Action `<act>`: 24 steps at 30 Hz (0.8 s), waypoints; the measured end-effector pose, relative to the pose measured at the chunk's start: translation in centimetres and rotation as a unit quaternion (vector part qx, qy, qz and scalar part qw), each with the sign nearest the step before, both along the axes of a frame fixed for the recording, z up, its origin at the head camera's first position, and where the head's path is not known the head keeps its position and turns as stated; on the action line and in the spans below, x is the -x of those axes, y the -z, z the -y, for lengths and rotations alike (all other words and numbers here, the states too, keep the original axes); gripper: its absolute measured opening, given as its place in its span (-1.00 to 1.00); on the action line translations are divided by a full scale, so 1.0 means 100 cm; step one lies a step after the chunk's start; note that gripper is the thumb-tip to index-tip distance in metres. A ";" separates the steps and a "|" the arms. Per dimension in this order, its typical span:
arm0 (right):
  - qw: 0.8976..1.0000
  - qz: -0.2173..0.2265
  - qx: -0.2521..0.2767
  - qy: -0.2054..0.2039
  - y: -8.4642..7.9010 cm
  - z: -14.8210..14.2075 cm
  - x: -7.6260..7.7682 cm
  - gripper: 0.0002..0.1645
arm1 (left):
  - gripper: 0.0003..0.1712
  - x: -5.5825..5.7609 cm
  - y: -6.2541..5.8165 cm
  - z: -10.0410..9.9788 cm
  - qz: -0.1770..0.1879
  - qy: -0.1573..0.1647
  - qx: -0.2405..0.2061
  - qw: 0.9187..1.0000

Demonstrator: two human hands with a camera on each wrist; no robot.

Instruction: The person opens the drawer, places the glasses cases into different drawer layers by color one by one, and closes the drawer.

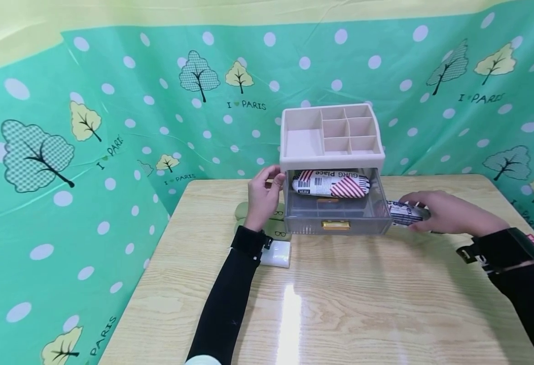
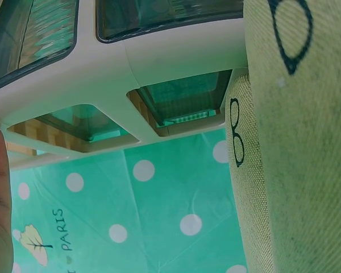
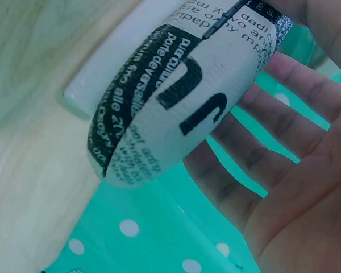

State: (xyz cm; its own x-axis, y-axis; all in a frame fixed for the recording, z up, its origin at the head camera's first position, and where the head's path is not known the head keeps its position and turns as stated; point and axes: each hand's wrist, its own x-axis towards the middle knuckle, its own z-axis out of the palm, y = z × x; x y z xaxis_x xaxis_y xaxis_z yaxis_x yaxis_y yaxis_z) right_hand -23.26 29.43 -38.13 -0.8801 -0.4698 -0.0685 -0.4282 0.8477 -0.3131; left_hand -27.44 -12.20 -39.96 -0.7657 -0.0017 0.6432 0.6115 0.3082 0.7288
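Right hand (image 1: pixel 447 210) gripping a newspaper-print case (image 1: pixel 405 213) just right of a desktop organizer (image 1: pixel 332 162).
Its thumb and bent fingers close around the case; the left hand (image 1: pixel 263 197), fingers loosely bent and holding nothing, touches the organizer's left side. A striped, printed case (image 1: pixel 323 183) lies inside the pulled-out clear drawer (image 1: pixel 303 226); green glasses cases (image 1: pixel 280 232) and a white packet (image 1: pixel 276 253) lie left on the counter (image 1: pixel 340 304).
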 end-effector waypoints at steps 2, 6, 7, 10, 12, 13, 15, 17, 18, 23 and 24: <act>1.000 -0.004 -0.002 0.004 -0.005 -0.002 0.001 -0.23 | -0.70 -0.004 -0.004 -0.002 0.000 -0.005 0.000 1.000; 1.000 -0.015 -0.008 0.011 -0.014 -0.008 0.001 -0.22 | -0.70 -0.016 -0.015 -0.004 -0.005 -0.001 0.000 1.000; 1.000 -0.016 -0.010 0.011 -0.017 -0.009 0.001 -0.21 | -0.70 -0.018 -0.017 -0.004 -0.005 0.001 -0.001 1.000; 0.999 -0.024 -0.018 0.010 -0.026 -0.014 0.001 -0.19 | -0.71 -0.020 -0.019 -0.004 -0.002 0.004 -0.002 1.000; 0.999 -0.026 -0.026 0.014 -0.033 -0.015 0.001 -0.17 | -0.71 -0.019 -0.019 -0.004 -0.001 0.003 -0.003 1.000; 0.999 -0.025 -0.028 0.018 -0.036 -0.016 0.001 -0.16 | -0.71 -0.019 -0.018 -0.004 0.001 0.003 -0.005 1.000; 0.999 -0.026 -0.033 0.025 -0.044 -0.016 0.000 -0.16 | -0.70 -0.017 -0.017 -0.004 0.003 -0.001 -0.005 1.000; 0.999 -0.029 -0.035 0.028 -0.053 -0.015 0.000 -0.16 | -0.70 -0.015 -0.014 -0.004 0.004 -0.005 -0.003 1.000; 0.998 -0.034 -0.034 0.028 -0.057 -0.014 -0.001 -0.17 | -0.70 -0.014 -0.013 -0.004 0.004 -0.006 -0.002 1.000; 0.997 -0.061 -0.040 0.019 -0.080 -0.014 -0.001 -0.18 | -0.72 -0.013 -0.014 -0.004 -0.002 -0.006 0.004 1.000; 0.997 -0.064 -0.047 0.021 -0.084 -0.014 0.000 -0.18 | -0.72 -0.014 -0.015 -0.004 -0.003 -0.004 0.003 1.000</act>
